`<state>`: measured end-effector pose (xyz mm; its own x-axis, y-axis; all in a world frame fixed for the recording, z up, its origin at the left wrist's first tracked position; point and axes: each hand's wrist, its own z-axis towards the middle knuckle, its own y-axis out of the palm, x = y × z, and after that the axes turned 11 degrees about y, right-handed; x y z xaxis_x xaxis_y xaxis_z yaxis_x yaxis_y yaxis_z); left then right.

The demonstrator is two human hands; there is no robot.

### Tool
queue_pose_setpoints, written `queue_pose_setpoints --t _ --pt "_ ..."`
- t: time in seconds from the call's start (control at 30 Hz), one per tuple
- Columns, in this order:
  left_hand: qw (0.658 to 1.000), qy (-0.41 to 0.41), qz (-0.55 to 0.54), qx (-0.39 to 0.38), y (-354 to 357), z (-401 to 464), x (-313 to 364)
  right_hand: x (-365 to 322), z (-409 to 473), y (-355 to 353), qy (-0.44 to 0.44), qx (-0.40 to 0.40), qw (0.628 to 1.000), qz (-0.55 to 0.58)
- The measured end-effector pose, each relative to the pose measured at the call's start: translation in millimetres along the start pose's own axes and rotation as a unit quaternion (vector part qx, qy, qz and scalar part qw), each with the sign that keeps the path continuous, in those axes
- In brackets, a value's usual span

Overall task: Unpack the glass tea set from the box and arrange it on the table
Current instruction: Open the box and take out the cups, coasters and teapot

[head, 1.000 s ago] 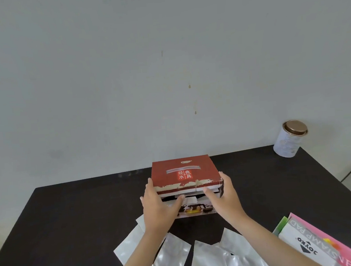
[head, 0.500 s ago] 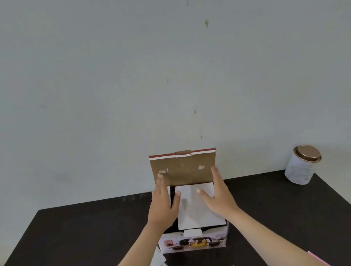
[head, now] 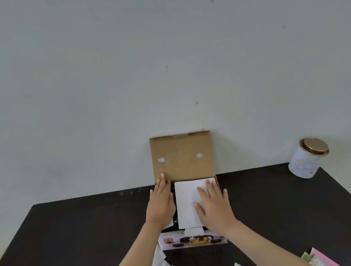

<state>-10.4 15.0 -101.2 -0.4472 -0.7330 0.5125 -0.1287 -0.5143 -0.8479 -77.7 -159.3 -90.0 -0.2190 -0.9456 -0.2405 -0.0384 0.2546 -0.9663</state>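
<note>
Both my hands lie flat and open inside the box: left hand beside, right hand on the white card; I should lift it gently.

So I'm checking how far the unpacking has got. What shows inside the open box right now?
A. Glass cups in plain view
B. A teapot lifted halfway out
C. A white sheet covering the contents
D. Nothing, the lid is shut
C: the lid stands up and a white sheet lies over the box's contents, with the right hand flat on it; no glass shows.
</note>
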Motion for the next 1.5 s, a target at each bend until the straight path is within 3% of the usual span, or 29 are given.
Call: queue_pose_setpoints --t 0.23,0.37,0.53,0.7,0.87,1.07,1.2,1.4,1.5 --pt "0.999 0.005 -0.047 0.021 -2 -1 -3 -5 -37 14 -0.077 -0.02 0.994 -0.071" --pt "0.999 0.001 -0.049 0.021 -3 -1 -2 -2 -38 1 -0.162 -0.033 0.977 -0.134" --pt "0.999 0.002 -0.047 0.015 -3 -2 -2 -11 -33 -12 -0.171 -0.109 0.964 -0.171" --pt "0.999 0.001 -0.044 0.009 -4 -3 -1 -18 -31 -29 -0.18 -0.146 0.963 -0.139" --pt "0.999 0.004 -0.045 0.009 -6 -5 -1 -17 -36 -50 -0.183 -0.097 0.978 -0.032" --pt "0.999 0.009 -0.037 0.009 -5 -4 -2 -7 -52 -64 -0.123 -0.002 0.984 0.132" --pt "1.0 0.005 -0.029 0.006 -4 -3 -2 0 -55 -80 -0.053 0.075 0.982 0.165" --pt "1.0 0.006 -0.028 0.007 -3 -3 -2 29 -56 -105 0.088 0.148 0.985 0.002" --pt "1.0 0.007 -0.019 0.003 -3 -2 -2 46 -55 -112 0.168 0.12 0.972 -0.11"
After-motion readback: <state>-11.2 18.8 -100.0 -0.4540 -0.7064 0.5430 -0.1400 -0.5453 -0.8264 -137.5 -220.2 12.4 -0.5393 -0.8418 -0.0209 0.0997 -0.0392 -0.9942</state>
